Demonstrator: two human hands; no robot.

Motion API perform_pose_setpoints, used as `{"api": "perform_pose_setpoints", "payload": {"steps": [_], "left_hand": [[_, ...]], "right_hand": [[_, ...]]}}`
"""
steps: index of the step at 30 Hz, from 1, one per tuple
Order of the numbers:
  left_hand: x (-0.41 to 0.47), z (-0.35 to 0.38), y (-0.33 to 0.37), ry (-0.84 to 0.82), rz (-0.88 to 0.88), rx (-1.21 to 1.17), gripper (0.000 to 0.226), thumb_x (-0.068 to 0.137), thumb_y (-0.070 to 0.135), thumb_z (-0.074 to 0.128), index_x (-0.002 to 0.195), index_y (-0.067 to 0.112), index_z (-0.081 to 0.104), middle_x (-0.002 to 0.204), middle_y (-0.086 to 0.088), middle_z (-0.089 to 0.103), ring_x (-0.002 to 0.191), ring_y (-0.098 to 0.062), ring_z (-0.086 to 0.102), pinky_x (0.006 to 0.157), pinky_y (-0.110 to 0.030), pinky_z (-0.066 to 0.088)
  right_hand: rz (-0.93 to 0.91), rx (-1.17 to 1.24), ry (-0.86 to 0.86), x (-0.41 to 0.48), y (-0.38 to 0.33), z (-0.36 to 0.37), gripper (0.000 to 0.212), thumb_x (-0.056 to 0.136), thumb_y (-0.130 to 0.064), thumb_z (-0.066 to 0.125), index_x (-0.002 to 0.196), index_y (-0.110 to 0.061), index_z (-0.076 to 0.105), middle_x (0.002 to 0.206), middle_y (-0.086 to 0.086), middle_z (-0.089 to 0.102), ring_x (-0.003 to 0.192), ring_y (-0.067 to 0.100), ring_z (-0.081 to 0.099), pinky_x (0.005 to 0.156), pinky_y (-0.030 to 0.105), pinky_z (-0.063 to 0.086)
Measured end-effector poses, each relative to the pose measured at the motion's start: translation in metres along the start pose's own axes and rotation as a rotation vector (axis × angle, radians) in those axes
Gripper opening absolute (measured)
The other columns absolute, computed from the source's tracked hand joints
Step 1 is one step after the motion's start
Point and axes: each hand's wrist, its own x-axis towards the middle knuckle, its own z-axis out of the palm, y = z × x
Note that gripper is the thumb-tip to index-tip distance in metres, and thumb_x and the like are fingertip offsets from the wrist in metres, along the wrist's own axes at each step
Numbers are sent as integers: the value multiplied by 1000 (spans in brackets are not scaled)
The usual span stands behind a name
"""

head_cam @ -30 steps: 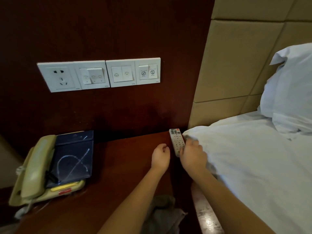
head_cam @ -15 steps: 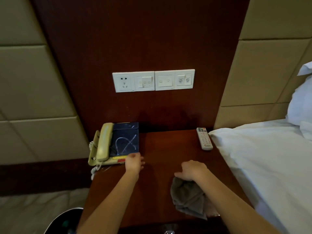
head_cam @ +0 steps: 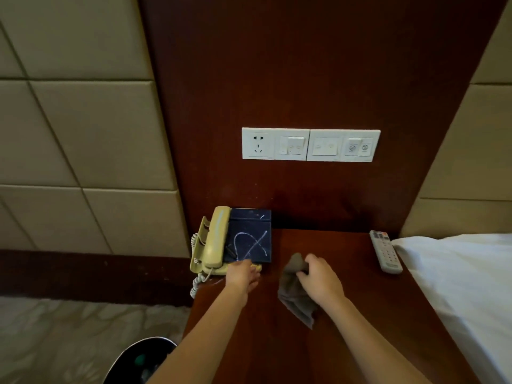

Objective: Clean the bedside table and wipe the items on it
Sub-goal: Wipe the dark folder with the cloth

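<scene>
White bed [head_cam: 457,286] fills my right edge, with the dark wood desk [head_cam: 360,328] beside it. Beige phone [head_cam: 216,242] sits at the desk's back-left corner, a navy card [head_cam: 249,236] lying on it. Grey cloth [head_cam: 293,300] is mid-desk, right hand [head_cam: 318,278] fingers bunched round its top. Left hand [head_cam: 242,275] is on the phone's front edge; I can't tell its grip. Remote [head_cam: 385,252] lies back-right, beside the bed.

Both hands have left the remote [head_cam: 386,252] at the table's [head_cam: 360,314] right edge. The left hand [head_cam: 242,274] now touches the phone's [head_cam: 213,239] front. The right hand [head_cam: 318,275] grips the cloth [head_cam: 293,297], moved toward the middle
</scene>
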Motion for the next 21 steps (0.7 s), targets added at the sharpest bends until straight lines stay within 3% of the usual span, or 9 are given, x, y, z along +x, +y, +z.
{"api": "perform_pose_setpoints", "payload": {"steps": [2, 5, 8, 12, 14, 18, 21], "left_hand": [[9, 0, 5, 39, 105, 145, 31, 101, 15, 39, 128, 2, 43, 91, -7, 58, 73, -19, 58, 63, -31, 48], [21, -8, 8, 93, 279, 504, 34, 97, 14, 44, 130, 5, 40, 99, -10, 60, 79, -25, 59, 75, -39, 51], [34, -15, 4, 70, 301, 728, 51, 94, 19, 45, 141, 11, 27, 112, -13, 62, 93, -35, 64, 83, -46, 54], [37, -20, -4, 59, 314, 654, 61, 95, 18, 42, 150, 19, 16, 94, -7, 64, 69, -23, 60, 70, -40, 53], [34, -21, -5, 64, 313, 586, 64, 96, 17, 42, 151, 20, 11, 95, -7, 64, 67, -21, 59, 65, -37, 50], [36, -20, 2, 76, 296, 495, 49, 97, 15, 41, 144, 15, 27, 97, -12, 64, 60, -21, 57, 53, -32, 47], [32, -16, 4, 82, 254, 499, 39, 96, 12, 39, 135, 7, 36, 92, -16, 64, 58, -20, 53, 56, -34, 44]], "right_hand": [[0, 66, 20, 12, -19, 15, 17, 95, -25, 52, 110, -20, 49, 107, -1, 50, 98, 19, 56, 79, 32, 49], [47, 220, 46, 30, -38, 36, 12, 95, -23, 52, 105, -19, 48, 103, 0, 54, 93, 18, 57, 73, 29, 48], [118, 399, 8, 44, -51, 53, 8, 97, -20, 49, 102, -16, 44, 96, 0, 54, 84, 15, 53, 63, 23, 41], [206, 544, -12, 55, -58, 67, 10, 97, -16, 47, 105, -11, 43, 89, -1, 52, 83, 16, 53, 67, 28, 42], [227, 578, 11, 58, -59, 69, 10, 95, -12, 48, 104, -10, 45, 87, 0, 51, 80, 15, 52, 67, 29, 43], [259, 638, 52, 57, -54, 61, 7, 94, -8, 47, 100, -11, 44, 87, 1, 51, 80, 17, 51, 68, 32, 43], [266, 680, 56, 52, -40, 41, 9, 93, -6, 46, 100, -11, 44, 92, 5, 52, 80, 16, 51, 64, 30, 41]]}}
